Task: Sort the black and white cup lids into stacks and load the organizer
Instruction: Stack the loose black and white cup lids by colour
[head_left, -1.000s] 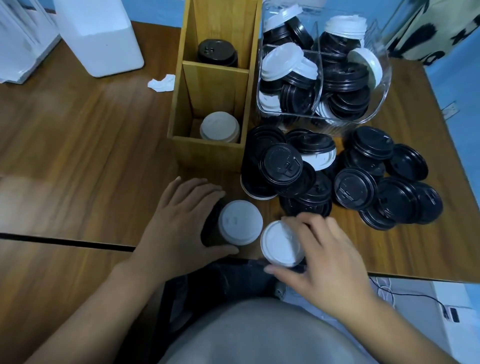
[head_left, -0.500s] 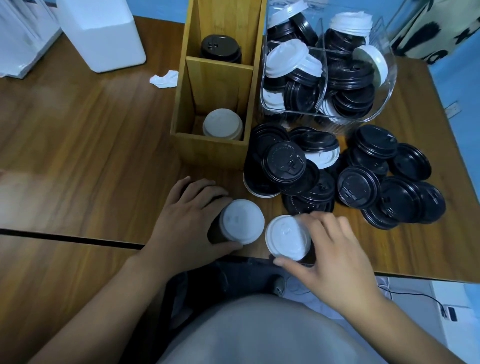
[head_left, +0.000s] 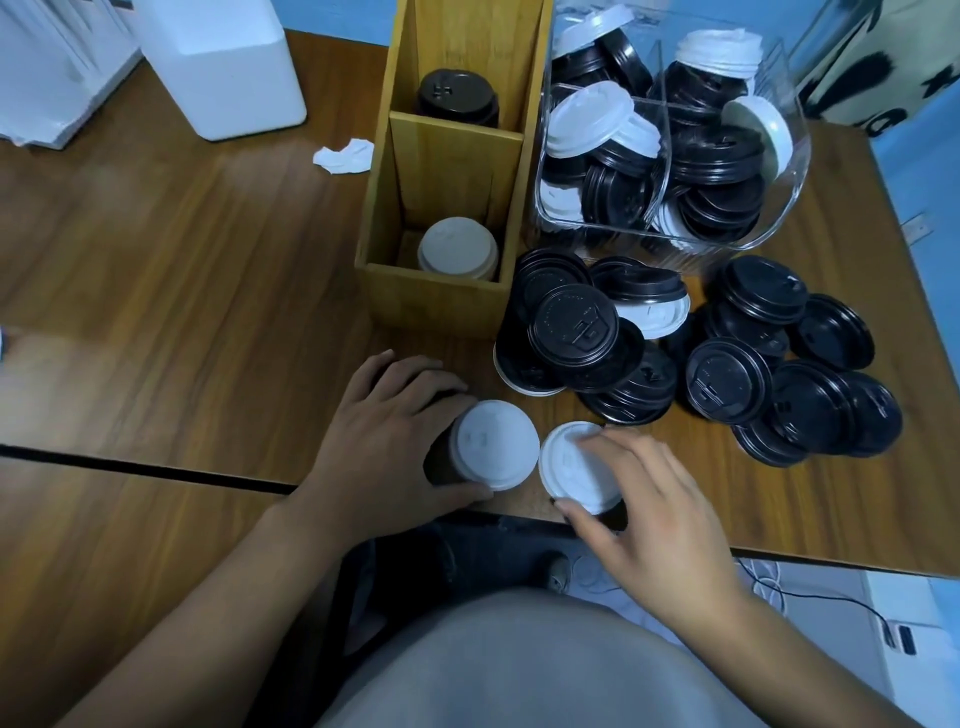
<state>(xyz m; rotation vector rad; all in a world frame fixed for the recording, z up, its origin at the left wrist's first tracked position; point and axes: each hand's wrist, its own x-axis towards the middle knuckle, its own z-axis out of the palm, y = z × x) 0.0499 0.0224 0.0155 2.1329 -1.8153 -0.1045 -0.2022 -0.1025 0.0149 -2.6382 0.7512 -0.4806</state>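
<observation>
At the table edge, unchanged — left hand grips the stack, right hand pinches a white lid

Grey top w/ bare forearms (dk trousers below).

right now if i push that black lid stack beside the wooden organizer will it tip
Probably: the black lid stack looks uneven, its top lids askew. The lids look like thin plastic, so likely light, and may slide apart rather than move as one.
</observation>
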